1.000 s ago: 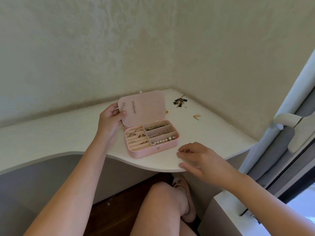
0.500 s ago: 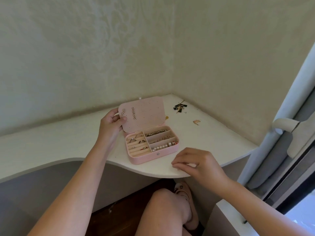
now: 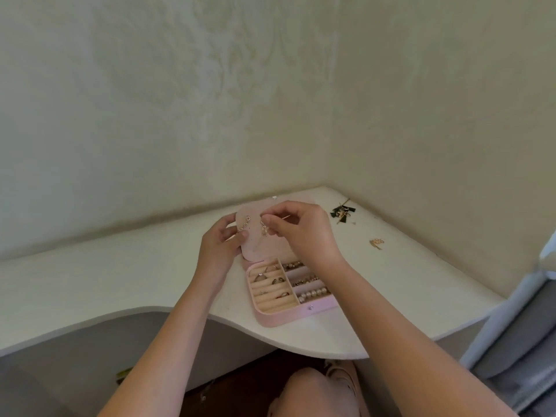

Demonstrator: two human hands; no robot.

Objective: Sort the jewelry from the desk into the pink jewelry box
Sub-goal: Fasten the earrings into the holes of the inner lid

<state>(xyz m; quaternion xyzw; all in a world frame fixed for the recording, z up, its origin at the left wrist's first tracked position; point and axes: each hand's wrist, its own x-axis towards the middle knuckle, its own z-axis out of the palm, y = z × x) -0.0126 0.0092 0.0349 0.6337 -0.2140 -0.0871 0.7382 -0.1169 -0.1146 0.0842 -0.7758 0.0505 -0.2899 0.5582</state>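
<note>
The pink jewelry box (image 3: pixel 288 316) stands open on the white desk (image 3: pixel 90 284), rings in its left slots, pearl and bead strands in its right compartments. My left hand (image 3: pixel 219 245) grips the left edge of the raised lid (image 3: pixel 255 242), where an earring hangs by the thumb. My right hand (image 3: pixel 304 230) is up at the lid and pinches a small gold earring (image 3: pixel 264 230) against the lid's inner face. My right forearm hides part of the box's right side.
A dark green and gold piece of jewelry (image 3: pixel 343 212) lies near the desk's back corner. A small gold piece (image 3: pixel 376 243) lies to the right. Walls close the desk at the back and right. A grey curtain (image 3: pixel 517 341) hangs at the right edge.
My right hand has risen from the desk's front edge, right of the box, up to the lid, now with a small gold earring pinched in it. My left hand stays on the lid.
</note>
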